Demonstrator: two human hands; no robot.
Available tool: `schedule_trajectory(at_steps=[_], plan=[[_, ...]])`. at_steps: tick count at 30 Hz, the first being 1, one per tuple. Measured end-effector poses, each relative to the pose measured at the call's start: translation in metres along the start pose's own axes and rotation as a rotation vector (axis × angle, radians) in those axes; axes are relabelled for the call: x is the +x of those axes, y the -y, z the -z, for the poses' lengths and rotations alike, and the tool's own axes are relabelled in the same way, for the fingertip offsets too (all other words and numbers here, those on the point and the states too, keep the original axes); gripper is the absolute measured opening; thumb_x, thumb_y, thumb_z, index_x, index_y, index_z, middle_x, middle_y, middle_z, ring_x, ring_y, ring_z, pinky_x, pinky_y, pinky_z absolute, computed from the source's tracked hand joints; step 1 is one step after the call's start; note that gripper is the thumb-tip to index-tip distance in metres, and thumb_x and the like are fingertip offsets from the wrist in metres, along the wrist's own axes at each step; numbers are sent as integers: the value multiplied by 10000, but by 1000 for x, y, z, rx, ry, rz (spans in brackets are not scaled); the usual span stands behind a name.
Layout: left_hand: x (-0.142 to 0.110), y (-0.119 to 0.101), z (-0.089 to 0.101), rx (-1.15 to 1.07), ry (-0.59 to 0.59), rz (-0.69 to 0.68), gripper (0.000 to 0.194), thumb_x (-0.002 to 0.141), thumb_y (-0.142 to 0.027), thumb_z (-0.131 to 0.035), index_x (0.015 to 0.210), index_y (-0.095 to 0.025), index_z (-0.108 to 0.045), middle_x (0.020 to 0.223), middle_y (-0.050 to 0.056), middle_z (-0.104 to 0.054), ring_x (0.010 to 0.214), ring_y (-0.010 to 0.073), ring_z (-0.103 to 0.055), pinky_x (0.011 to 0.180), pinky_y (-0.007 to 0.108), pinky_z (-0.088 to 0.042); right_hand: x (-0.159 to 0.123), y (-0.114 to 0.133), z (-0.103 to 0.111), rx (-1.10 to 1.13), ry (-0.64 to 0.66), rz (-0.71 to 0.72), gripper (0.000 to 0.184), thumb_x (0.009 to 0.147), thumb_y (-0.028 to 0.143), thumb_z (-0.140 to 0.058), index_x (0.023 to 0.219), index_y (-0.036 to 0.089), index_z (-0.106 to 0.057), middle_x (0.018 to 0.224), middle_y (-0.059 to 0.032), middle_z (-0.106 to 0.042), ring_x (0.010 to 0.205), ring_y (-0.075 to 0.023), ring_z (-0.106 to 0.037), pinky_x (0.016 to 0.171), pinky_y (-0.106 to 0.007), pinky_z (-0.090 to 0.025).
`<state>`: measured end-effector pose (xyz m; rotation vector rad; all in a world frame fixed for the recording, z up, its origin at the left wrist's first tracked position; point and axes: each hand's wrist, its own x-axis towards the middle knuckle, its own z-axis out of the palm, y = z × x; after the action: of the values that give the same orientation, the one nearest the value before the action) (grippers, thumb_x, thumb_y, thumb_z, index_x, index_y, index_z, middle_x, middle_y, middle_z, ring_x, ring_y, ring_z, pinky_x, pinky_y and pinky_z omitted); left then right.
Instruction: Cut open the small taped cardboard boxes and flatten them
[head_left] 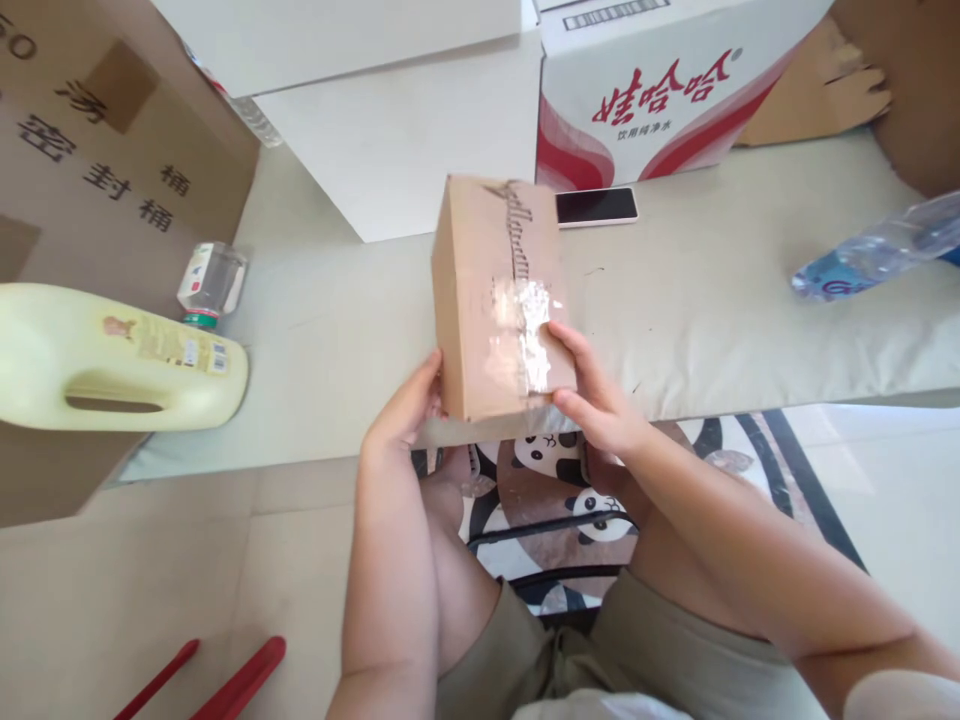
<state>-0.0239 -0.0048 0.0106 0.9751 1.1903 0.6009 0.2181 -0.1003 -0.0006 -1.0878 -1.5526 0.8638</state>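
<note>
A small brown cardboard box (487, 300) is between my two hands at the front edge of the covered surface. Shiny clear tape and a dark printed or torn line run down its upper face. My left hand (409, 405) grips the lower left side, its fingertips partly hidden behind the box. On the right, my right hand (596, 400) holds the lower right edge, with thumb and a finger resting on the taped face. Just behind the box lies a phone (598, 207) with a dark screen.
White cartons (405, 130) and a red-and-white carton (637, 120) stand at the back. At left are a large brown carton (112, 130), a pale yellow jug (45, 350) and a small clear bottle (214, 278). A water bottle (862, 260) lies at right. A panda-print mat (547, 510) is below.
</note>
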Motion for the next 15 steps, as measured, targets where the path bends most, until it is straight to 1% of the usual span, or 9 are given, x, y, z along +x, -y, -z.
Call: schedule_trajectory(at_steps=[4, 6, 7, 8, 9, 10, 12, 13, 15], plan=[[-9, -7, -5, 354, 147, 274, 666, 849, -781, -487, 1036, -169, -668, 677, 105, -745, 450, 202, -626, 422, 273, -324, 5, 4, 2, 41, -144, -55, 595, 949, 630, -499, 1426, 279, -442, 1457, -101, -545, 1367, -305, -524, 1154, -499, -455], [-9, -8, -3, 460, 208, 291, 692, 848, -786, -488, 1071, -156, -668, 710, 122, -759, 440, 185, -604, 432, 273, -332, 6, 5, 3, 40, -192, -102, 583, 922, 678, -498, 1345, 277, -483, 1358, -103, -597, 1282, -310, -576, 1093, -495, -500], [-7, -7, -2, 483, 206, 250, 677, 845, -770, -519, 1091, -158, -668, 751, 124, -767, 468, 185, -620, 452, 276, -361, 6, 5, 3, 38, -205, -124, 576, 916, 689, -493, 1320, 278, -494, 1328, -103, -607, 1252, -310, -590, 1069, -495, -513], [-4, -5, 1, 483, 157, 173, 657, 833, -749, -567, 1119, -166, -665, 814, 125, -773, 524, 192, -653, 485, 282, -404, 7, 6, 2, 37, -208, -141, 567, 916, 687, -490, 1308, 278, -497, 1319, -103, -609, 1234, -309, -598, 1055, -495, -519], [0, -3, 3, 456, 68, 65, 655, 818, -733, -611, 1168, -180, -652, 909, 132, -773, 615, 205, -694, 537, 294, -456, 6, 6, 2, 39, -196, -146, 554, 920, 674, -494, 1307, 278, -498, 1332, -105, -602, 1235, -308, -598, 1055, -497, -517], [4, -1, 6, 403, -49, -69, 682, 805, -730, -635, 1241, -205, -618, 1027, 143, -758, 738, 224, -727, 608, 313, -506, 6, 7, 2, 43, -168, -137, 543, 923, 656, -506, 1311, 277, -498, 1363, -109, -586, 1250, -309, -592, 1063, -502, -510], [13, 2, 11, 257, -277, -380, 806, 789, -785, -607, 1413, -293, -469, 1269, 159, -670, 1021, 264, -721, 771, 370, -562, 6, 10, 0, 51, -69, -92, 524, 923, 615, -545, 1319, 275, -505, 1453, -121, -533, 1310, -319, -562, 1089, -515, -486], [16, 3, 12, 195, -348, -537, 863, 778, -834, -562, 1465, -343, -384, 1368, 155, -608, 1145, 278, -682, 846, 398, -565, 5, 11, -1, 56, -9, -66, 513, 921, 595, -565, 1320, 277, -510, 1495, -124, -504, 1343, -325, -542, 1098, -520, -475], [17, 2, 12, 140, -381, -787, 910, 743, -901, -501, 1484, -412, -300, 1485, 124, -501, 1316, 295, -582, 972, 437, -540, 6, 13, -4, 73, 93, -31, 487, 921, 567, -584, 1311, 284, -518, 1552, -125, -459, 1388, -331, -511, 1102, -518, -468]])
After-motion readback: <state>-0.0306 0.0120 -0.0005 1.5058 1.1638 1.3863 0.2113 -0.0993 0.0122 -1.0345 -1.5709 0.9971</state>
